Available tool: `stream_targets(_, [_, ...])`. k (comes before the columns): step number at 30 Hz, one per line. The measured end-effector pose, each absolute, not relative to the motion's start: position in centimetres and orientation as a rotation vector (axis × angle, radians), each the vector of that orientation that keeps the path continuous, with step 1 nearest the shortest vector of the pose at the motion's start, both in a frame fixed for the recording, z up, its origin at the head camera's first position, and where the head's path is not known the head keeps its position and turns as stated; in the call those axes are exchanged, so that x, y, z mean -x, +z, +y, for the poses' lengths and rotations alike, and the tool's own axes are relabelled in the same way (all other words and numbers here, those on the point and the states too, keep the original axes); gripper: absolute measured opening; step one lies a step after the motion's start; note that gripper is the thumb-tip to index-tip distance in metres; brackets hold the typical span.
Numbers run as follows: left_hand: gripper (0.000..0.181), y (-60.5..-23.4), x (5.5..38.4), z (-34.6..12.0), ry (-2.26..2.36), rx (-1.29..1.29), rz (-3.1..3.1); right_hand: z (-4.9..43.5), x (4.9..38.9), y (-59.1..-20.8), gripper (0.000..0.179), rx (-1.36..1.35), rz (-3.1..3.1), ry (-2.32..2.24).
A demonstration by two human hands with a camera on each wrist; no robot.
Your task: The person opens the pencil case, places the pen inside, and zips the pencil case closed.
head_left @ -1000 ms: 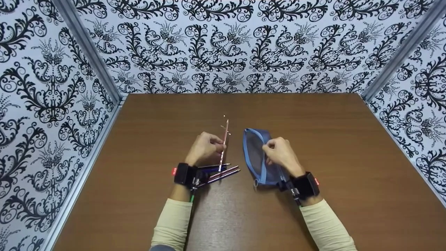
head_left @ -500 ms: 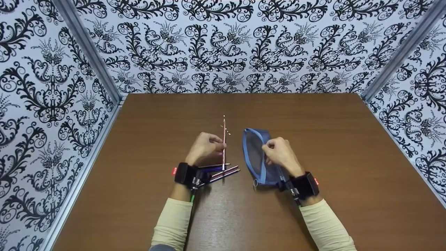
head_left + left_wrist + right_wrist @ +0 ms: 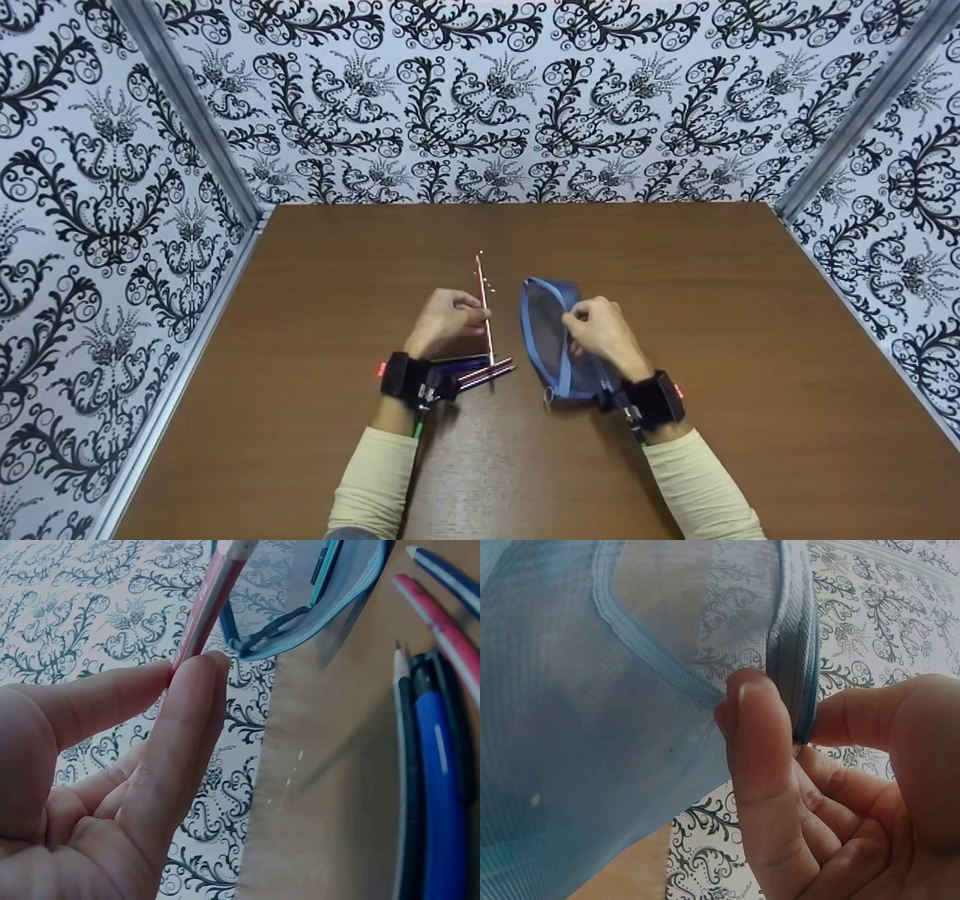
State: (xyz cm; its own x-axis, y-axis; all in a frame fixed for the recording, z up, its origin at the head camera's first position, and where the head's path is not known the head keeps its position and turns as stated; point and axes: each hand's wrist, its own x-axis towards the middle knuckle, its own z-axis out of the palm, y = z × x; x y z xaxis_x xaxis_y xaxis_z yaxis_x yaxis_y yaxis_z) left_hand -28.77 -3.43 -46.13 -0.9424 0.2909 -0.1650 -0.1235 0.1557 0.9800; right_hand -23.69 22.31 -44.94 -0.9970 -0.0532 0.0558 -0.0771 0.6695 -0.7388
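Note:
My left hand (image 3: 448, 321) pinches a red-and-silver striped pencil (image 3: 208, 607) between thumb and fingertips, near its middle. In the head view the pencil slants, its far end leaning slightly left. To its right is a blue mesh zipper pouch (image 3: 531, 330), its mouth spread wide. The pouch's zipper edge (image 3: 799, 637) is pinched between thumb and fingers of my right hand (image 3: 606, 334). Inside the pouch a thin green-and-black item (image 3: 325, 574) shows in the left wrist view. Below the left hand lie a blue pen (image 3: 441, 787), a dark pencil (image 3: 406, 765) and a red pencil (image 3: 442, 626).
A dark blue striped pencil (image 3: 450, 577) lies beside the red one. Several tiny white specks (image 3: 489, 286) show on the brown table (image 3: 675, 255) near the held pencil's far end. Walls with black scroll patterns (image 3: 480, 97) enclose the table at the back and sides.
The held pencil has turned in the left fingers: its far end swung left and its near end right. Both hands stay nearly in place, and the pouch is still held.

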Motion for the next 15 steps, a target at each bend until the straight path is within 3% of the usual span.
stream_targets(15, [0.013,-47.0,28.9,-1.8,1.946,-0.130,2.049,22.4,23.7,-44.9,0.024,-0.139,-2.833,1.243])
